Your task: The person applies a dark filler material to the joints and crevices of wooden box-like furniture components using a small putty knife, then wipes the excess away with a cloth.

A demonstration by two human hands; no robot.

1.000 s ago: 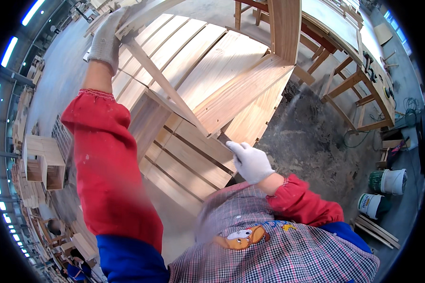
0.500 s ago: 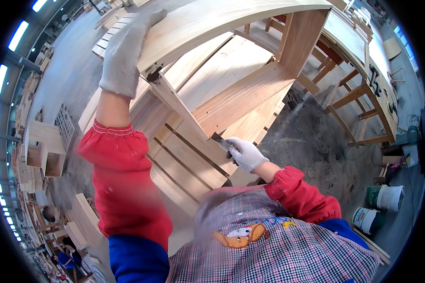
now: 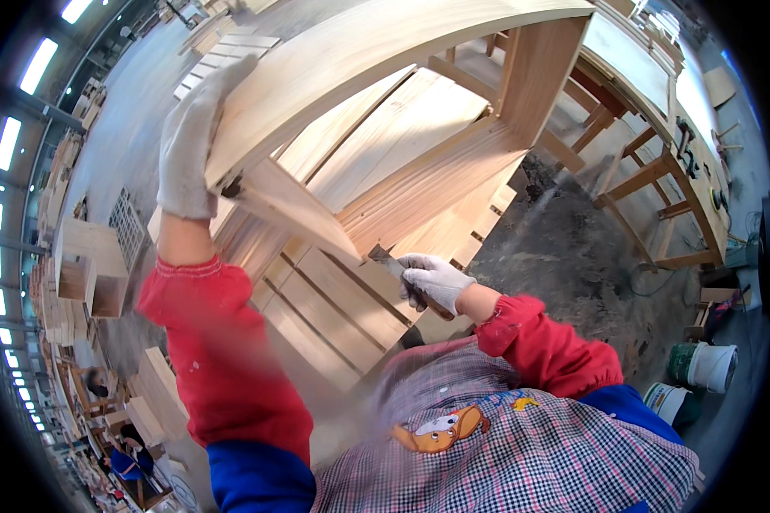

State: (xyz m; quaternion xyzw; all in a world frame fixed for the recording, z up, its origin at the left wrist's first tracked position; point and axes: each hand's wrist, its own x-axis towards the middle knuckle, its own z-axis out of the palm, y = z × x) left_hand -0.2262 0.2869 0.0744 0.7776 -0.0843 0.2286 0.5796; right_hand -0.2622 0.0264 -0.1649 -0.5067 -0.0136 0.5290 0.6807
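My left hand [image 3: 188,154], in a white work glove, grips the left end of an open box-shaped wooden frame [image 3: 385,43], its fingers over the top board. A dark patch marks the frame's corner beside that hand. In my gloved right hand [image 3: 436,284] is a putty knife [image 3: 390,263] with a flat metal blade and a wooden handle. Its blade tip is at the frame's near lower corner; whether it touches the wood I cannot tell. The frame is tilted over a pale slatted wooden piece [image 3: 325,299].
To the right stands a wooden workbench [image 3: 659,184] with tools on its top. White and green buckets [image 3: 712,366] sit on the floor at the lower right. Box-like wooden pieces [image 3: 103,265] and stacked boards [image 3: 158,393] are at the left. A person [image 3: 128,462] is at the far lower left.
My left hand has moved left and slightly down, and the frame has shifted with it. The right hand has turned a little, showing more of the putty knife's handle.
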